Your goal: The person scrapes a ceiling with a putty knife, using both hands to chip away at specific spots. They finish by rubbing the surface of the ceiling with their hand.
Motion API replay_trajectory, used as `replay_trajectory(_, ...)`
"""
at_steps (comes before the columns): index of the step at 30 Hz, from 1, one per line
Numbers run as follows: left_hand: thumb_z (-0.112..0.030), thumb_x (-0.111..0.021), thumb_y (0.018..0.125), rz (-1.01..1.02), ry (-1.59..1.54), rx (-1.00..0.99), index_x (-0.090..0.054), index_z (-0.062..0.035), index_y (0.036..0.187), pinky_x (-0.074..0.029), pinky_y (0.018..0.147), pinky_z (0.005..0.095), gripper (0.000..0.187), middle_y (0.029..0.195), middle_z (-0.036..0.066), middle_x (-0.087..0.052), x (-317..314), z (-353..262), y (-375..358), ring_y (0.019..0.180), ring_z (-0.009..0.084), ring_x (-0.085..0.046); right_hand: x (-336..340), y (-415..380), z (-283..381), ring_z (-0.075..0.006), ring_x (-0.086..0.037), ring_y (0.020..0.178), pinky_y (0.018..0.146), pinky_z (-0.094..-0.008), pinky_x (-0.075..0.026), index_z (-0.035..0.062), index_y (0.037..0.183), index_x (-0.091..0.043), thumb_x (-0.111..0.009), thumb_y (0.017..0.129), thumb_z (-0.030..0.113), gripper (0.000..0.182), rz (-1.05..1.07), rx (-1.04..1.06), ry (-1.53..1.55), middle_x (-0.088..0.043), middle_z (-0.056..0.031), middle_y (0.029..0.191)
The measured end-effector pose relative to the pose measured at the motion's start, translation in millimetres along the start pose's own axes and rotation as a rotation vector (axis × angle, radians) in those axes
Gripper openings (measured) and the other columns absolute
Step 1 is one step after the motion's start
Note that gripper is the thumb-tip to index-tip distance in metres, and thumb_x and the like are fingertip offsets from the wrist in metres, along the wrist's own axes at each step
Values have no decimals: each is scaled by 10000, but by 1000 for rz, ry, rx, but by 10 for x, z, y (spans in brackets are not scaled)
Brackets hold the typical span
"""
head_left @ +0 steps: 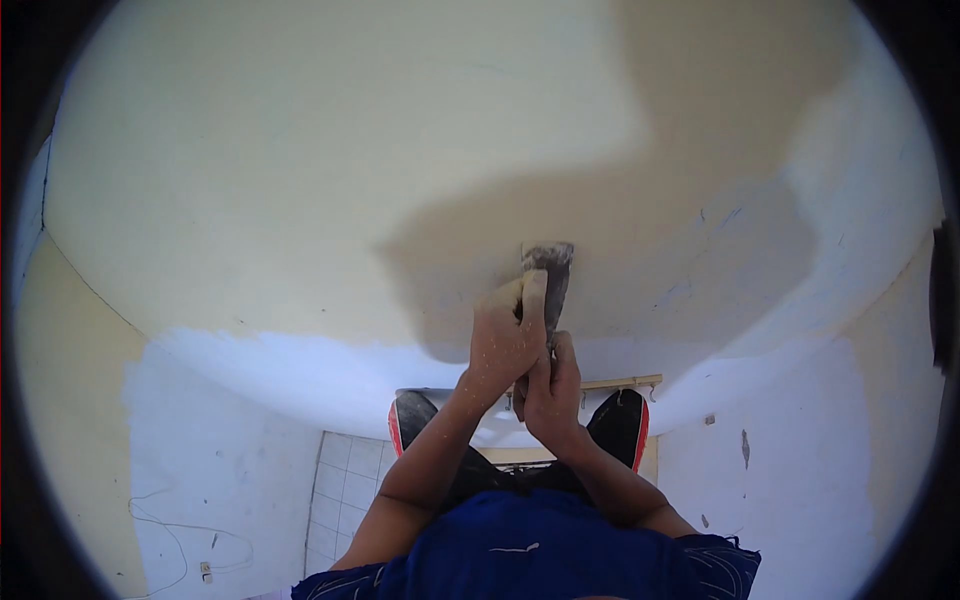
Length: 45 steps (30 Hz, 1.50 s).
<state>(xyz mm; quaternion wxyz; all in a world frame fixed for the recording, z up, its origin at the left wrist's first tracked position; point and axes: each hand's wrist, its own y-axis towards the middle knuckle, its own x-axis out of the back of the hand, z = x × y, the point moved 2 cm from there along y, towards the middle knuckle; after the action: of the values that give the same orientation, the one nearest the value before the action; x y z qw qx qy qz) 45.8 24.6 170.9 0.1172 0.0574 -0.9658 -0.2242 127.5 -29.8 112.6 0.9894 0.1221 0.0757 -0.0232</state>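
A scraper (559,279) with a dark, whitish-smeared blade stands against the cream-coloured wall (300,200), its broad edge at the wall surface. Fingers of my left hand (505,330) are closed on it, one finger lying along the blade. Below and slightly to the right, my right hand (552,395) is wrapped around the handle end, which is mostly hidden by the fingers. Both hands carry pale dust or specks. My arms throw a wide shadow on the wall around the tool.
Lower down, the wall turns pale white. A wooden rail with hooks (620,382) runs near my knees. White floor tiles (345,475) show at lower left, and a thin cable (190,525) hangs by the left wall. A dark object (943,300) sits at the right edge.
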Motion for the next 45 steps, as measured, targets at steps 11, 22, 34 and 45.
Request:
replay_trajectory(11, -249, -522, 983, -12, 1, 0, -545, 59, 727, -364, 475, 405, 401, 526, 180, -454, 22, -6, 53, 476, 187, -394, -9, 28, 49, -114, -521, 513, 450, -310, -391, 14, 966, -413, -430, 1023, 194, 189, 8, 39, -35, -515, -52, 601)
replay_trajectory(22, -275, -506, 994, 14, 46, 13, -551, 61, 748, -382, 488, 403, 419, 549, 192, -472, -115, 234, -92, 492, 220, -437, 131, -87, -291, -132, -541, 509, 454, -320, -404, 26, 941, -411, -432, 1024, 200, 194, -59, 64, -121, -529, -71, 600)
replay_trajectory(34, -264, -490, 1008, -5, 65, -21, -531, 46, 760, -376, 507, 377, 398, 568, 133, -440, -197, 409, -201, 562, 148, -393, 191, -130, -444, -125, -548, 509, 458, -302, -412, 6, 929, -408, -442, 1011, 184, 199, -38, 43, -126, -540, -80, 601)
replay_trajectory(45, -272, -494, 1009, -34, 68, -82, -524, 52, 761, -370, 501, 367, 409, 563, 109, -429, -160, 352, -212, 564, 131, -383, 163, -141, -553, -149, -549, 484, 439, -334, -406, 10, 934, -397, -433, 1015, 193, 204, -40, 101, -163, -539, -86, 591)
